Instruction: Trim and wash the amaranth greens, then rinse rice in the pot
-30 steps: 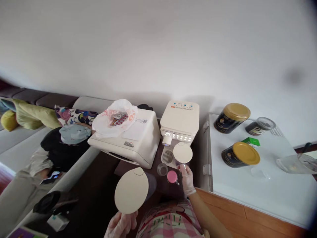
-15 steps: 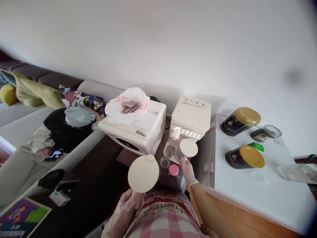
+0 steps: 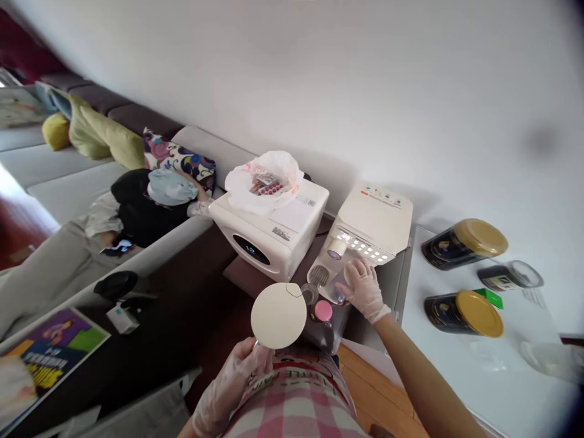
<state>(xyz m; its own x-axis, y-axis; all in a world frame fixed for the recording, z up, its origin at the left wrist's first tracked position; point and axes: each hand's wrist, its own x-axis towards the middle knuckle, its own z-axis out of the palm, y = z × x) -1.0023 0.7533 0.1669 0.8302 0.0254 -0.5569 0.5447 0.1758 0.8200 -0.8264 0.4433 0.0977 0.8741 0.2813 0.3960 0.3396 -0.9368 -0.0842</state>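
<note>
In the head view my gloved left hand (image 3: 246, 365) is closed around the lower edge of a container with a round, flat cream top (image 3: 279, 315). A thin curved line marks the far edge of that top; the grip itself is partly hidden beneath it. My gloved right hand (image 3: 364, 289) lies over a pale round lid (image 3: 350, 274) in front of the cream drink dispenser (image 3: 370, 222), thumb apart from the fingers. Most of the lid is hidden under the hand. Beside it are a small clear glass (image 3: 309, 294) and a pink-capped bottle (image 3: 323, 311).
A white appliance (image 3: 292, 255) with a lit display stands left of the dispenser, bearing a plastic bag (image 3: 241, 193) of pill packs. Gold-lidded tins (image 3: 481, 313) stand on the white surface (image 3: 438, 371) at right. A person (image 3: 137, 198) with a phone is on the sofa (image 3: 82, 182).
My right hand has moved from the near side of the pale-lidded container up onto its lid. The left hand still holds the cream-topped container. The view has shifted, turning leftward.
</note>
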